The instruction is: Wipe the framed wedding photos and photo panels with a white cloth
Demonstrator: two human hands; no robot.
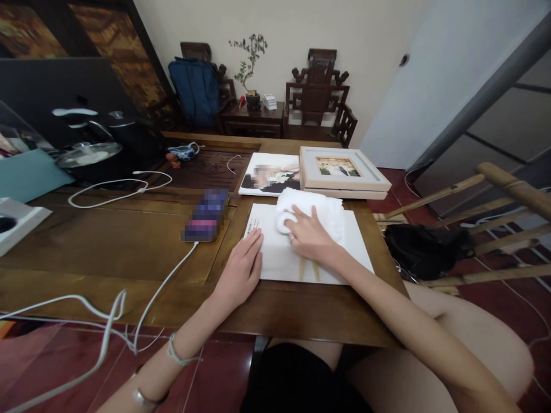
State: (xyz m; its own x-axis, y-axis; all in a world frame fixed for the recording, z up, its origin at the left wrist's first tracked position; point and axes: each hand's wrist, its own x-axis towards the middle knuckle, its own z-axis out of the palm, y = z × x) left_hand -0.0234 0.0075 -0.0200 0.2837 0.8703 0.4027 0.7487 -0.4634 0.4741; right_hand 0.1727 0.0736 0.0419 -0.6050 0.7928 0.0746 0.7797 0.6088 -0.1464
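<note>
A white flat panel lies on the wooden table in front of me, with a small printed label near its left edge and two narrow tan strips on its lower part. My left hand rests with fingers extended on the panel's left edge. On the panel's upper part is a white tissue roll, a loose sheet of it spreading to the right. My right hand grips this roll from above, its fingers over the roll and at its left end.
Behind the panel are a photo print and a framed photo on a box. A phone with a white cable lies left of my hand. Farther left are a glass-lidded pot and another cable. A bamboo rack stands right.
</note>
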